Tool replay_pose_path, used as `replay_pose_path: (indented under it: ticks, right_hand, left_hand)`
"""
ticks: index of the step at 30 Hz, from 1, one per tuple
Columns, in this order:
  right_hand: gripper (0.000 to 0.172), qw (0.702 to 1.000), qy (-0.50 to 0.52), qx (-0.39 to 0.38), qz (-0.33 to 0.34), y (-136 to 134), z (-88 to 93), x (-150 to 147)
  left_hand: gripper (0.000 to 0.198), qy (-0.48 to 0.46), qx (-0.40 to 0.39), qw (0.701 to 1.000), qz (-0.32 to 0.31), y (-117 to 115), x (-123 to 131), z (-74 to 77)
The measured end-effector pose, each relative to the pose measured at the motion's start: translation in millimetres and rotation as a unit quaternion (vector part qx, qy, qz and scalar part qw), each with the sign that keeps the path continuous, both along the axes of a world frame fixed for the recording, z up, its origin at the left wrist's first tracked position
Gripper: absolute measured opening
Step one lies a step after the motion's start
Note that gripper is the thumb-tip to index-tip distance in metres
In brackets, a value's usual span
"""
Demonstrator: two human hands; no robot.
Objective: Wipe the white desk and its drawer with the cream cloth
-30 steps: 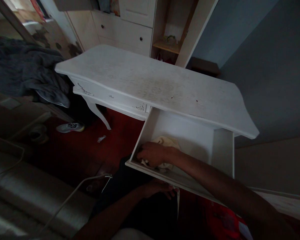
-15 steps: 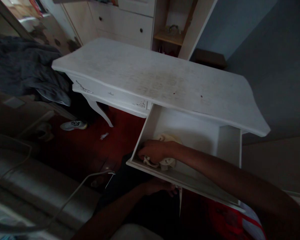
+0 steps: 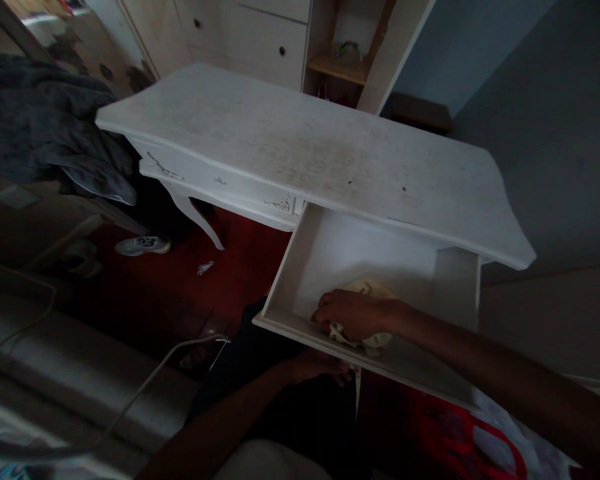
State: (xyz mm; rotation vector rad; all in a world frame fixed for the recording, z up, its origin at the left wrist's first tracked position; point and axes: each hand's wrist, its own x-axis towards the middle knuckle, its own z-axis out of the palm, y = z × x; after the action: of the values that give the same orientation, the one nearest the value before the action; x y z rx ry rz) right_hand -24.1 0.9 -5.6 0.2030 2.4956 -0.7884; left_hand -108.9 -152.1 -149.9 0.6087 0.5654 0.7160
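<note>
My right hand (image 3: pixel 353 313) is inside the pulled-out white drawer (image 3: pixel 300 257). Its fingers are curled over a crumpled cream cloth (image 3: pixel 373 288), pressing it against the drawer bottom near the front panel. Below the drawer's front edge, my left hand (image 3: pixel 317 368) lies low over my dark-clothed leg. Its fingers point right and look loosely stretched out, though shadow hides part of them. The drawer belongs to a white desk (image 3: pixel 240 127) whose top carries dark smudges and a few small marks.
Dark grey fabric (image 3: pixel 45 127) is heaped at the left. A shoe (image 3: pixel 143 245) and a small white scrap (image 3: pixel 205 268) lie on the red floor. A pale cable (image 3: pixel 145 390) crosses the lower left. Below the drawer at right sits a red-and-white bag (image 3: pixel 460 433). White cabinets (image 3: pixel 250 47) stand behind.
My right hand and the cloth have slid rightward along the drawer bottom, away from its left front corner. My left hand stays nearly in place. The view has shifted slightly.
</note>
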Motion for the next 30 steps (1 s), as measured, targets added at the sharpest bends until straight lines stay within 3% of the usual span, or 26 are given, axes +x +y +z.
replay_pose_path:
  ticks: [7, 16, 23, 30]
  right_hand:
    - [0.033, 0.997, -0.047, -0.009, -0.058, -5, 2.8, 56]
    - [0.038, 0.985, -0.142, 0.019, -0.094, -8, 15.6, 99]
    - [0.032, 0.977, -0.173, 0.101, -0.073, -19, 16.2, 110]
    - [0.025, 0.963, -0.211, 0.160, -0.050, -25, 18.3, 102]
  left_hand:
    - [0.056, 0.015, 0.008, 1.000, 0.000, 0, -1, 1.8]
    - [0.055, 0.040, -0.027, 0.999, -0.005, -1, -5, 3.8]
    - [0.054, 0.043, -0.020, 0.999, -0.007, 1, -7, 8.0]
    - [0.054, 0.039, -0.015, 0.999, -0.006, 0, -7, 8.2]
